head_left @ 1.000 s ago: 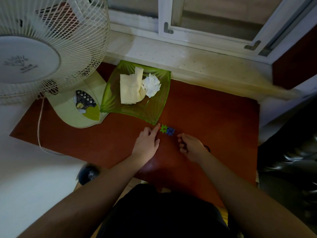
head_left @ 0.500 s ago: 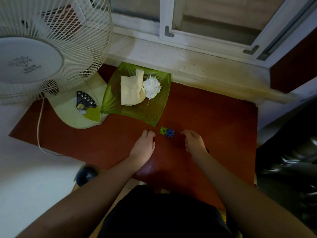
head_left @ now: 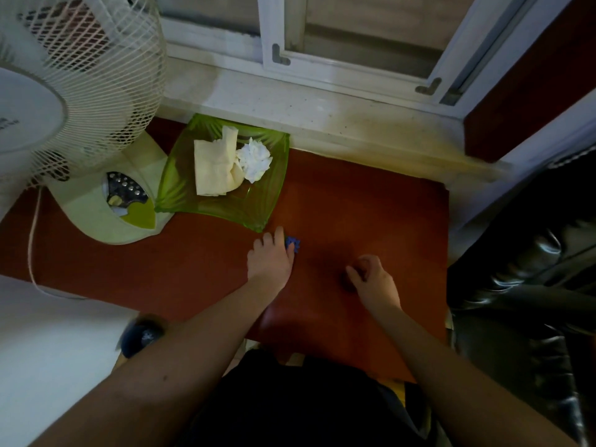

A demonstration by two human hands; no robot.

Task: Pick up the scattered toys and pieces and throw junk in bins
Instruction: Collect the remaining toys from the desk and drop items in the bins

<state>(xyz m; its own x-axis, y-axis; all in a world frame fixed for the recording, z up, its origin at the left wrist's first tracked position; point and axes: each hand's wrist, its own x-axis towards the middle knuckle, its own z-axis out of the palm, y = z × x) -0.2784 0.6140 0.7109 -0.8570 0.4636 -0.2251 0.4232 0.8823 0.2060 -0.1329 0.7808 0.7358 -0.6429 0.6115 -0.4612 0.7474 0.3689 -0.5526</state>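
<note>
Two small interlocking toy pieces lie on the red-brown table (head_left: 371, 204), just off the near corner of the green tray (head_left: 180, 188). Only the blue piece (head_left: 293, 243) shows; my left hand (head_left: 271, 258) covers the green one, with its fingertips curled down on the pair. My right hand (head_left: 372, 279) rests on the table a hand's width to the right, fingers loosely curled with nothing visible in them. A small dark spot sits by its thumb; I cannot tell what it is. The tray holds a folded cream tissue (head_left: 214, 171) and a crumpled white paper (head_left: 254, 159).
A white table fan (head_left: 74, 91) with a pale green base (head_left: 96, 211) fills the left of the table, its cord trailing off the edge. A window sill runs along the back. A black leather seat (head_left: 522, 285) stands at the right. A dark round object (head_left: 142, 333) lies low on the left.
My left hand has slid forward and right onto the toy pieces, hiding the green one. My right hand has drawn back and away to the right.
</note>
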